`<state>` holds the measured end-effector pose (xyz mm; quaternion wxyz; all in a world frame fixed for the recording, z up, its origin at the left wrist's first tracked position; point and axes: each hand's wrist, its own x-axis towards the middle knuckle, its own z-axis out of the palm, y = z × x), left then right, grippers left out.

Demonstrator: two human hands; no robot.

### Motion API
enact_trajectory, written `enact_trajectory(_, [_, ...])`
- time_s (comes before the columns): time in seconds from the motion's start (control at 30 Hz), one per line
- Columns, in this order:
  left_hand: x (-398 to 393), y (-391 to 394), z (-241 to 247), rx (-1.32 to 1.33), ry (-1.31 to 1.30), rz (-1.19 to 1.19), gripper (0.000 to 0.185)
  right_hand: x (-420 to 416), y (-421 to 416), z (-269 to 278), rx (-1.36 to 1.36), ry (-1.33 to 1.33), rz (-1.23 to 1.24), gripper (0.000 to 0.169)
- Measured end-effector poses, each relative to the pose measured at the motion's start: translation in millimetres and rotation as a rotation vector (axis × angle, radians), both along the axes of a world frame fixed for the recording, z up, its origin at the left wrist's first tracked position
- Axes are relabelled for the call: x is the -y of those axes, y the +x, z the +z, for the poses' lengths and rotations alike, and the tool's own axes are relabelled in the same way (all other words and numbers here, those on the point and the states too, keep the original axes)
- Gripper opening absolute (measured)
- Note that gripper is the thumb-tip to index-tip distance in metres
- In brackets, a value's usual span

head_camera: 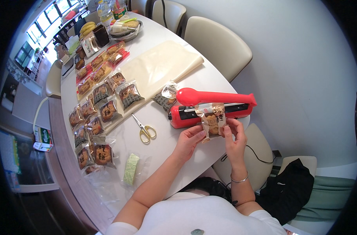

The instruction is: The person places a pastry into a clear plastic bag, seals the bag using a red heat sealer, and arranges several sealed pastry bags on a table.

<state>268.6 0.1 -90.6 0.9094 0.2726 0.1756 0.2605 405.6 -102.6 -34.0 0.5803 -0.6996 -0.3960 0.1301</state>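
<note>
Between my two hands is a clear-windowed bag with a mooncake [212,124] inside, its brown pastry showing through the film. My left hand [189,141] grips the bag's lower left side, and my right hand [235,138] has thumb and fingers at its right edge. The bag's upper end lies across the black bed of a red impulse heat sealer [178,119]. Above the bag, the sealer's red lever arm [219,97] is raised. Another bagged mooncake [166,95] rests just left of the sealer, partly behind it.
Gold-handled scissors [145,131] lie left of my hands. Several bagged mooncakes [103,154] and red-and-yellow pastry packs [99,72] cover the table's left side. A cream mat [163,64] lies beyond. Nearby are a green packet [131,169], a chair [216,44] and a power cord [259,157].
</note>
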Motion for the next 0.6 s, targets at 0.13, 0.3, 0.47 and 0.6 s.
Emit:
enact_trajectory(0.13, [-0.7, 0.1, -1.5, -0.003, -0.006, -0.005, 0.033, -0.9, -2.5, 0.1, -0.144, 0.035, 0.014, 0.027])
enact_trajectory(0.3, [-0.2, 0.4, -3.0, -0.003, -0.011, 0.005, 0.033, -1.2, -2.2, 0.7, -0.395, 0.076, 0.056, 0.025])
enact_trajectory(0.47, [0.1, 0.4, 0.0, 0.003, -0.014, 0.009, 0.032, 0.0, -0.2, 0.7, -0.484, 0.069, 0.064, 0.024])
enact_trajectory(0.6, [0.3, 0.8, -0.5, 0.006, -0.013, 0.011, 0.032, 0.8, 1.9, -1.6, -0.542, 0.098, 0.08, 0.027])
